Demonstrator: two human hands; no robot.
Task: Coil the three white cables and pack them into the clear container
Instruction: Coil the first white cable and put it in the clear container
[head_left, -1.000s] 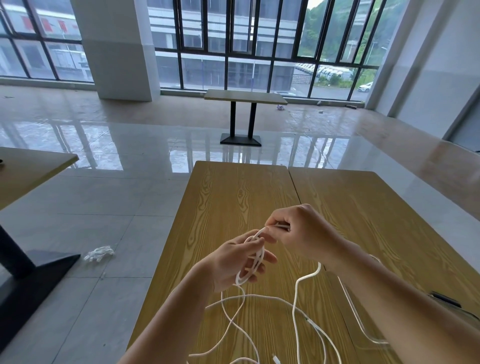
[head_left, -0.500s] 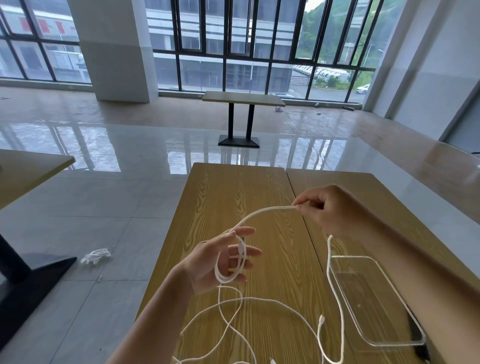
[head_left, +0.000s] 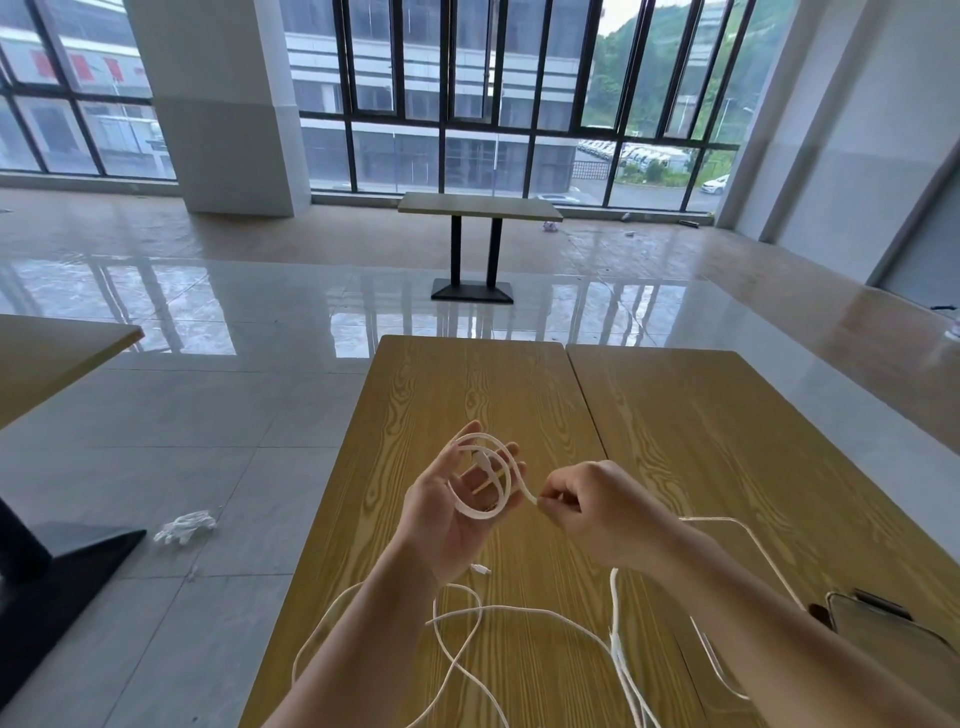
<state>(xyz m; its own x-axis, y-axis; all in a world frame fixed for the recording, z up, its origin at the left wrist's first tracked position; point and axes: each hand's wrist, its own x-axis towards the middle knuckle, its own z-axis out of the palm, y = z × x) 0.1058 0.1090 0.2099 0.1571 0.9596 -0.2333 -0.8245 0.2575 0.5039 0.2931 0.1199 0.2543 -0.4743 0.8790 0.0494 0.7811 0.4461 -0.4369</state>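
My left hand is raised palm-up over the wooden table, with a white cable coil looped around its spread fingers. Just to its right, my right hand pinches the same cable's free run where it leaves the coil. The rest of that cable hangs down under my right wrist. Loose white cables lie tangled on the table below my hands. The clear container sits on the right table, mostly hidden behind my right forearm.
A dark phone lies at the right, beside the container. A second wooden table butts against the first. Another table stands far off by the windows, one more at the left edge. White scrap lies on the floor.
My right hand has come back down and left to the left hand, laying another loop on the coil. The coil has grown by a turn.
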